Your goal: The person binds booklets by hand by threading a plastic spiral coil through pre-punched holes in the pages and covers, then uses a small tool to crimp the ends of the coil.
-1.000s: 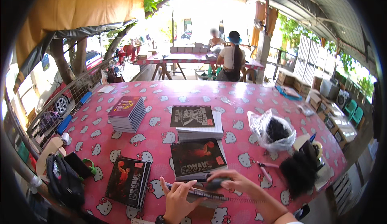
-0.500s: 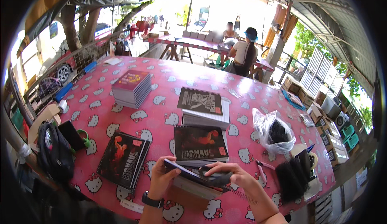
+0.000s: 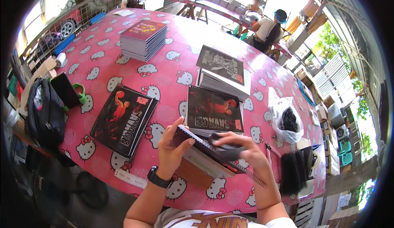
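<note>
My left hand (image 3: 172, 148) grips the upper left part of a notebook (image 3: 209, 162), tilted up on its edge near the table's front. A thin spiral coil (image 3: 256, 180) runs along its bound edge and sticks out past the right end. My right hand (image 3: 250, 154) is closed on a flat black object (image 3: 225, 150), held against that edge; motion blur hides its kind. Just beyond lies a stack of black-covered notebooks (image 3: 215, 109) with a red figure on top. More such notebooks (image 3: 123, 123) lie to the left of my left hand.
Farther back are a grey-and-black notebook stack (image 3: 223, 65) and a red-covered stack (image 3: 143, 43). On the right lie a clear plastic bag (image 3: 283, 117), pink-handled pliers (image 3: 273, 150) and a bundle of black coils (image 3: 292, 172). A black bag (image 3: 45, 113) stands at left; two people work beyond.
My view has tilted and dropped, so the table things appear higher. My left hand keeps its grip on the notebook, while the right hand with the black object has shifted along the bound edge.
</note>
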The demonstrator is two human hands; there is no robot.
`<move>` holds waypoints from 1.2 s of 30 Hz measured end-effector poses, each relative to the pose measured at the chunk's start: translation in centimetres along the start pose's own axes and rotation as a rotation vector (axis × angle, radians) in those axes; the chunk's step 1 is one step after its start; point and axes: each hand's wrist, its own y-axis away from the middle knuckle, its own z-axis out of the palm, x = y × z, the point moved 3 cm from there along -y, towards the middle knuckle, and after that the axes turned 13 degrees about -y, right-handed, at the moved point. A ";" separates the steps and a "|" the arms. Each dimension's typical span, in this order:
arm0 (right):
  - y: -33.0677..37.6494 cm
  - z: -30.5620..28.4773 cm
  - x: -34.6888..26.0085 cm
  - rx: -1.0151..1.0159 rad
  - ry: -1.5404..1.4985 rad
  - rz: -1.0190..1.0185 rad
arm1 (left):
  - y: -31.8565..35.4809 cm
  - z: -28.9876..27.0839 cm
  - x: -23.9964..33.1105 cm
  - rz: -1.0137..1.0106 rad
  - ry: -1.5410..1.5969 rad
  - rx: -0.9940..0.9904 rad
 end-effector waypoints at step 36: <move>-4.0 1.8 2.3 0.001 -0.010 0.128 | -0.3 -0.5 0.0 -0.098 0.170 0.018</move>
